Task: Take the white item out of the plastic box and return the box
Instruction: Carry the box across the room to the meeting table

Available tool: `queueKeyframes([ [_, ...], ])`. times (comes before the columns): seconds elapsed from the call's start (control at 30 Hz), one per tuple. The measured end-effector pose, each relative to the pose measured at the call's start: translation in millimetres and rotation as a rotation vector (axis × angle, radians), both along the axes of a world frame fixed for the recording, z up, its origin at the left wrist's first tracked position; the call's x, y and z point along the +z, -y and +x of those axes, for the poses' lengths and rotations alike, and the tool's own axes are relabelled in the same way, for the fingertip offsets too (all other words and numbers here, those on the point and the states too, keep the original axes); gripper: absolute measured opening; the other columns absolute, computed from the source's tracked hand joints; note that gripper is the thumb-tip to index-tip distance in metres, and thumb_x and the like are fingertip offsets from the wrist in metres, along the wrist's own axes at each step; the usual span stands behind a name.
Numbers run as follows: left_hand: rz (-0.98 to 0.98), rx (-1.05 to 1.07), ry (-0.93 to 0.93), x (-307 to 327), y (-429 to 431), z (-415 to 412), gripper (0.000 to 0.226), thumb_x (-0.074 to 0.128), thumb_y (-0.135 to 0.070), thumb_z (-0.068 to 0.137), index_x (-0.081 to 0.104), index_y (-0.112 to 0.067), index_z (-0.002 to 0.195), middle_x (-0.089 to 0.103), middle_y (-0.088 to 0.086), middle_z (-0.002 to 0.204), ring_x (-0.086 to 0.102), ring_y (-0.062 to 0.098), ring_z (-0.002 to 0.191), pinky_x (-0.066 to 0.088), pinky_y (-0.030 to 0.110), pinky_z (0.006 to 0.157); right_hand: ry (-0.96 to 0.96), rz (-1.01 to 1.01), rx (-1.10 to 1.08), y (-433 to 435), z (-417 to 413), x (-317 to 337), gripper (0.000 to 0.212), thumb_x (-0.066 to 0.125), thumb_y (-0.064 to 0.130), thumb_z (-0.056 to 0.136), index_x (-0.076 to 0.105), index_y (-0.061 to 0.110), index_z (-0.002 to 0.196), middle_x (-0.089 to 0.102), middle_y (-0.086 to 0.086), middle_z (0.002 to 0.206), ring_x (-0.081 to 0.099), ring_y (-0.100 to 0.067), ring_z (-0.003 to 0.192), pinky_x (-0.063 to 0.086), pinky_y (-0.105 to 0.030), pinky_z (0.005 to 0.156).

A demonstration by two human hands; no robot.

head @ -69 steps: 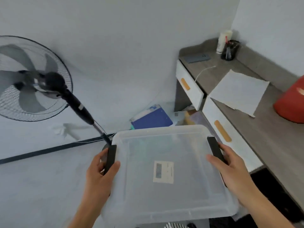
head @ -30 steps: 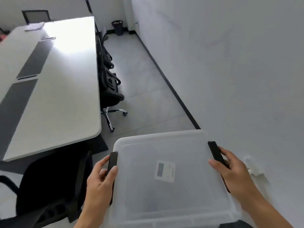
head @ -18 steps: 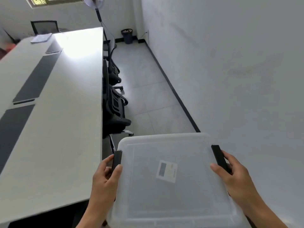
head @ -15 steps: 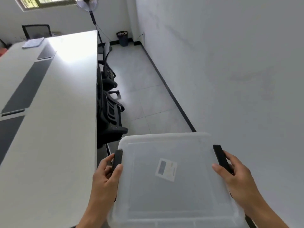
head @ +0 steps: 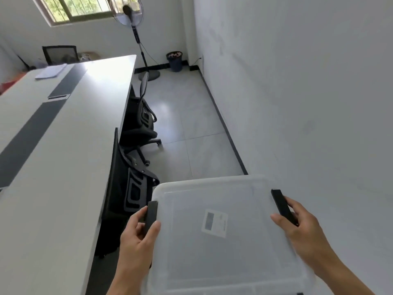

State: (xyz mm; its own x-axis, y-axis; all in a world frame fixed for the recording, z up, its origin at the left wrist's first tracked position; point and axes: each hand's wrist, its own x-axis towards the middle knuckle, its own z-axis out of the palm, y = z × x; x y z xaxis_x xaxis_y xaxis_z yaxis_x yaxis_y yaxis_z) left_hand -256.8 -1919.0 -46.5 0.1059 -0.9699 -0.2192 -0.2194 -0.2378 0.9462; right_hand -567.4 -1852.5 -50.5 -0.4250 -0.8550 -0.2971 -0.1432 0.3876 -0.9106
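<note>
While my left hand (head: 138, 235) and right hand (head: 297, 226) each clench a black latch (head: 151, 213), the lidded plastic box (head: 223, 235) hangs before me beside the surface (head: 53, 156); its label (head: 214, 224) is unreadable.

Left hand (head: 138, 235), right hand (head: 302, 228) bare; forearms unsleeved.

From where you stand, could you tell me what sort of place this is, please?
Probably an office meeting room: a long white table with black office chairs pushed under it, a standing fan by the window, and a waste bin in the corner.
</note>
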Motion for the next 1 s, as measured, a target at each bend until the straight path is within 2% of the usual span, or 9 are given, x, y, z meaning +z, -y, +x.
queueKeyframes([
  [0.17, -0.001, 0.104, -0.024, -4, 87, -17, 0.042, 0.063, -0.009, 0.085, 0.054, -0.019, 0.125, 0.067, 0.015, 0.092, 0.067, 0.025, 0.082, 0.051, 0.026, 0.065, -0.015, 0.002, 0.107, 122, -25, -3, 0.046, 0.07, 0.022, 0.083, 0.056, 0.031, 0.126, 0.073, -0.005, 0.092, 0.071, -0.024, 0.085, 0.056, -0.042, 0.079],
  [0.33, 0.011, 0.128, -0.034, -26, 209, -30, 0.041, 0.064, -0.01, 0.085, 0.053, -0.018, 0.124, 0.068, 0.015, 0.091, 0.068, 0.022, 0.079, 0.053, 0.018, 0.053, 0.014, -0.004, 0.118, 249, -40, -23, 0.047, 0.07, 0.019, 0.084, 0.056, 0.029, 0.128, 0.074, -0.001, 0.094, 0.072, -0.018, 0.085, 0.055, -0.034, 0.075],
  [0.57, -0.006, 0.051, -0.052, -12, 409, -59, 0.047, 0.067, -0.007, 0.083, 0.052, -0.021, 0.125, 0.071, 0.01, 0.086, 0.071, 0.018, 0.074, 0.056, 0.029, 0.064, -0.009, -0.035, 0.05, 428, -64, -3, 0.046, 0.068, 0.019, 0.085, 0.054, 0.03, 0.128, 0.07, -0.005, 0.097, 0.068, -0.022, 0.089, 0.051, -0.031, 0.071],
  [0.67, -0.009, -0.009, -0.048, -2, 489, -76, 0.046, 0.067, -0.01, 0.083, 0.052, -0.025, 0.124, 0.07, 0.009, 0.087, 0.071, 0.019, 0.075, 0.057, 0.027, 0.061, 0.008, -0.051, 0.023, 494, -77, 7, 0.04, 0.066, 0.016, 0.087, 0.054, 0.033, 0.121, 0.069, 0.0, 0.094, 0.069, -0.012, 0.081, 0.047, -0.021, 0.062],
  [0.73, -0.005, -0.025, -0.054, 2, 540, -88, 0.043, 0.066, -0.009, 0.083, 0.053, -0.027, 0.121, 0.071, 0.006, 0.087, 0.071, 0.017, 0.076, 0.057, 0.025, 0.059, 0.019, -0.047, -0.014, 536, -88, 6, 0.039, 0.066, 0.016, 0.086, 0.055, 0.033, 0.119, 0.07, 0.001, 0.095, 0.07, -0.008, 0.076, 0.047, -0.021, 0.062],
  [0.8, 0.009, -0.027, -0.052, -1, 588, -101, 0.042, 0.066, -0.009, 0.083, 0.054, -0.027, 0.12, 0.071, 0.008, 0.087, 0.071, 0.017, 0.074, 0.058, 0.029, 0.06, 0.024, -0.029, -0.019, 582, -100, 1, 0.039, 0.067, 0.016, 0.086, 0.056, 0.031, 0.121, 0.071, -0.003, 0.096, 0.07, -0.016, 0.082, 0.051, -0.028, 0.066],
  [0.9, 0.02, -0.015, -0.024, -11, 665, -124, 0.046, 0.066, -0.013, 0.084, 0.053, -0.023, 0.126, 0.066, 0.024, 0.092, 0.066, 0.04, 0.081, 0.056, 0.054, 0.074, 0.018, -0.018, -0.005, 663, -124, -11, 0.039, 0.067, 0.019, 0.086, 0.058, 0.031, 0.122, 0.07, -0.011, 0.096, 0.066, -0.032, 0.092, 0.051, -0.042, 0.078],
  [0.93, 0.014, -0.002, -0.025, -13, 689, -133, 0.047, 0.066, -0.013, 0.084, 0.052, -0.023, 0.128, 0.066, 0.024, 0.092, 0.065, 0.044, 0.085, 0.055, 0.055, 0.076, 0.015, -0.023, 0.01, 692, -131, -14, 0.037, 0.067, 0.019, 0.086, 0.058, 0.032, 0.12, 0.07, -0.012, 0.096, 0.066, -0.033, 0.092, 0.051, -0.041, 0.079],
  [1.0, 0.005, 0.044, -0.017, -19, 743, -148, 0.046, 0.066, -0.011, 0.084, 0.053, -0.022, 0.126, 0.068, 0.018, 0.089, 0.068, 0.037, 0.082, 0.058, 0.047, 0.07, 0.021, -0.024, 0.044, 759, -151, -19, 0.034, 0.066, 0.018, 0.086, 0.058, 0.036, 0.114, 0.07, -0.014, 0.095, 0.066, -0.034, 0.092, 0.05, -0.036, 0.074],
])
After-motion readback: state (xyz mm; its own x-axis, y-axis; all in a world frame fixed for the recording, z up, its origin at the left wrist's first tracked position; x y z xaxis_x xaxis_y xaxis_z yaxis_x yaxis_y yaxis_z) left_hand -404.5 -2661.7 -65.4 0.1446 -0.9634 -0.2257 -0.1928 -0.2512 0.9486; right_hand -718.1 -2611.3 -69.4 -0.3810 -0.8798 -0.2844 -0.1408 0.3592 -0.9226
